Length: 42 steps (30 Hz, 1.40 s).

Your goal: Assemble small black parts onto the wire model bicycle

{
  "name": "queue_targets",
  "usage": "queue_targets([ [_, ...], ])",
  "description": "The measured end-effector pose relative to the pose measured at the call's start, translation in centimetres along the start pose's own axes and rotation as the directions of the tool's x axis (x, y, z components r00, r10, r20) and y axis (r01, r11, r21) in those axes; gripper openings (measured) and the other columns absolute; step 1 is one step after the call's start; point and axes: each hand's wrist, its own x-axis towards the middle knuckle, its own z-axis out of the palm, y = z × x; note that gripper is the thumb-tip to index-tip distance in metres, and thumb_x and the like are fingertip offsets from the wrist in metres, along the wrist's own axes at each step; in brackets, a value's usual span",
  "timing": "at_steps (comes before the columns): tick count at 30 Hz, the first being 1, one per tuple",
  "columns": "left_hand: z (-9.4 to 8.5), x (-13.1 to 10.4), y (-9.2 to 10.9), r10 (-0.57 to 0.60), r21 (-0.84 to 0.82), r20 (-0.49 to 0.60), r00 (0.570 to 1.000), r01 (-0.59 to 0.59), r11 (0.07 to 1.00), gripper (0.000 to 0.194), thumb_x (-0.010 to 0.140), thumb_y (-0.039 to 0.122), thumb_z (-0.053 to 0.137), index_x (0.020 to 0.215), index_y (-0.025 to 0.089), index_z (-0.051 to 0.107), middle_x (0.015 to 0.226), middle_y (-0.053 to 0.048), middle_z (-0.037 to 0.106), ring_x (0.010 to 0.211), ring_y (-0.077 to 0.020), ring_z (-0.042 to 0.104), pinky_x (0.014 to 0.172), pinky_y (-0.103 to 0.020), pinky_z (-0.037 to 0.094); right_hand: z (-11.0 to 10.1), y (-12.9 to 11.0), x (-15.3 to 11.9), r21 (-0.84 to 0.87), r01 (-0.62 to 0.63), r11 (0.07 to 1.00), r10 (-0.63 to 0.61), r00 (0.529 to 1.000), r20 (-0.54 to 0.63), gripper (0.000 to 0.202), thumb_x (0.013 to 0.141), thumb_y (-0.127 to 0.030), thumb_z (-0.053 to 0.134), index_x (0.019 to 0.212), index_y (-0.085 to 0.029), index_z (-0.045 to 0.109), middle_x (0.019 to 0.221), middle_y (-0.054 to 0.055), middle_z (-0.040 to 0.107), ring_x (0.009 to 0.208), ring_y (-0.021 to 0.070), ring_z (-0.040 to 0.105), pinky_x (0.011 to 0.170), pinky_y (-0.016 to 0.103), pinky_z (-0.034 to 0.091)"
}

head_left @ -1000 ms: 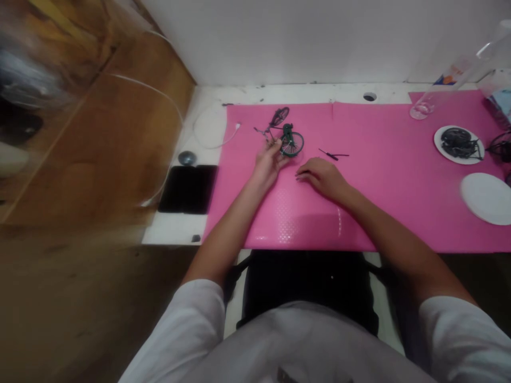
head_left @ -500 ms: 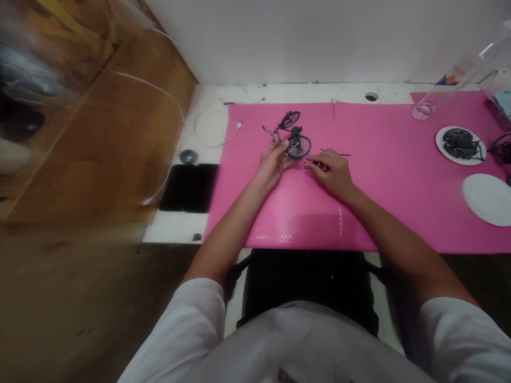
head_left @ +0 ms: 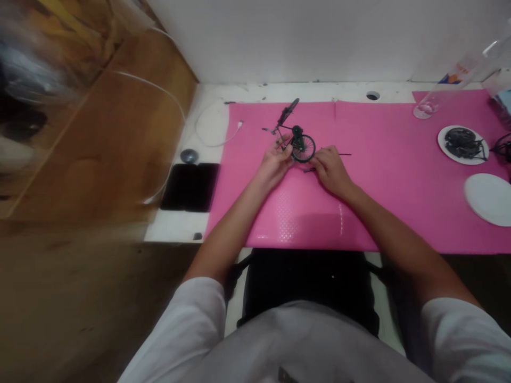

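A small model bicycle (head_left: pixel 302 148) with dark green parts and black spoked wheels is tilted above the pink mat. My left hand (head_left: pixel 275 159) is closed around its frame, beside the lower wheel. The other wheel points up and away. My right hand (head_left: pixel 330 166) has its fingertips pinched together at the right edge of the lower wheel; what they grip is hidden. A short dark piece (head_left: pixel 309 170) shows just under those fingers, and I cannot tell if it is held or lying down. A thin black rod (head_left: pixel 345 154) lies behind the right hand.
On the right, one white plate (head_left: pixel 442 147) holds black parts, with another white plate (head_left: pixel 489 199) in front. A clear bottle (head_left: pixel 427 109) stands behind them. Leftward are a black flat object (head_left: pixel 189 187), a round dark object (head_left: pixel 189 156) and a white cable (head_left: pixel 215 146).
The bicycle has turned in my left hand, its upper wheel now seen more edge-on. My right hand has moved slightly up to the lower wheel's rim. The dark piece shows lower, under the fingers.
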Motion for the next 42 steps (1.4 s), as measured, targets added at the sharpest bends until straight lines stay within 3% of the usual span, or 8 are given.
queue_targets([
  [6,0.0,-0.1,-0.2,0.016,-0.018,0.068,0.998,-0.015,1.0,0.041,0.098,0.01,0.09,0.132,0.023,0.071,0.149,-0.012,0.084,0.163,-0.0314,0.07,0.138,-0.052,0.056,-0.1,-0.2,0.3,0.105,-0.026,0.994,0.027,1.0,-0.01,0.066,0.123,-0.079,0.033,0.09,-0.028,0.057,0.088,0.007,0.066,0.093,0.0294,0.061,0.101,0.053,0.051],
  [14,0.0,-0.3,-0.5,-0.002,0.078,0.102,0.995,-0.006,0.997,0.05,0.091,0.022,0.1,0.132,0.026,0.072,0.144,-0.011,0.085,0.154,-0.0327,0.075,0.13,-0.053,0.061,0.5,0.6,0.0,0.166,-0.045,0.985,0.058,0.996,-0.075,0.068,0.113,-0.091,0.052,0.102,-0.027,0.074,0.097,0.008,0.075,0.099,0.0296,0.064,0.098,0.049,0.053],
  [21,0.8,-1.1,0.0,-0.026,0.123,0.118,0.993,0.011,0.992,0.054,0.086,0.027,0.104,0.131,0.026,0.073,0.137,-0.011,0.085,0.15,-0.0327,0.077,0.124,-0.051,0.063,0.8,0.4,-0.2,0.224,-0.12,0.967,0.137,0.989,-0.063,0.07,0.104,-0.096,0.063,0.099,-0.027,0.073,0.09,0.005,0.068,0.087,0.0259,0.062,0.082,0.043,0.055],
  [25,0.6,-1.0,0.0,-0.01,0.157,0.165,0.986,-0.016,0.987,0.065,0.078,0.025,0.11,0.132,0.027,0.074,0.135,-0.009,0.087,0.146,-0.0315,0.079,0.126,-0.049,0.062,0.9,0.4,-0.4,0.204,-0.131,0.97,0.15,0.985,-0.08,0.062,0.108,-0.088,0.064,0.107,-0.027,0.076,0.096,0.007,0.071,0.088,0.0264,0.064,0.08,0.043,0.056],
  [28,0.1,-0.5,-0.4,0.028,0.168,0.21,0.977,-0.064,0.984,0.075,0.07,0.03,0.114,0.134,0.026,0.076,0.132,-0.01,0.087,0.143,-0.0314,0.08,0.125,-0.046,0.061,0.8,0.5,-0.5,0.163,-0.087,0.983,0.107,0.987,-0.119,0.044,0.109,-0.07,0.07,0.107,-0.026,0.075,0.093,0.006,0.069,0.086,0.0262,0.063,0.08,0.043,0.056],
  [32,-0.5,0.2,-1.2,0.08,0.199,0.23,0.97,-0.127,0.972,0.08,0.064,0.039,0.117,0.134,0.026,0.079,0.14,-0.01,0.086,0.144,-0.0312,0.079,0.126,-0.042,0.062,0.6,0.2,-0.3,0.105,-0.011,0.994,0.031,0.982,-0.188,0.029,0.106,-0.054,0.071,0.103,-0.026,0.073,0.092,0.007,0.07,0.089,0.028,0.065,0.083,0.047,0.058],
  [39,0.2,-0.5,-0.8,0.078,0.237,0.171,0.982,-0.118,0.964,0.062,0.072,0.025,0.107,0.13,0.026,0.085,0.136,-0.011,0.086,0.126,-0.0254,0.081,0.113,-0.035,0.064,-0.3,-0.4,0.1,0.025,0.037,0.999,-0.032,0.982,-0.187,0.036,0.117,-0.061,0.061,0.11,-0.03,0.077,0.103,0.01,0.078,0.105,0.0345,0.068,0.106,0.063,0.058],
  [42,0.8,-1.1,-0.4,0.053,0.228,0.17,0.984,-0.092,0.969,0.058,0.071,0.018,0.101,0.125,0.026,0.085,0.144,-0.011,0.085,0.129,-0.0267,0.082,0.11,-0.036,0.065,-0.4,-0.4,0.1,-0.007,0.05,0.999,-0.051,0.985,-0.167,0.037,0.119,-0.061,0.058,0.11,-0.031,0.077,0.106,0.01,0.079,0.107,0.0351,0.068,0.113,0.067,0.057],
])
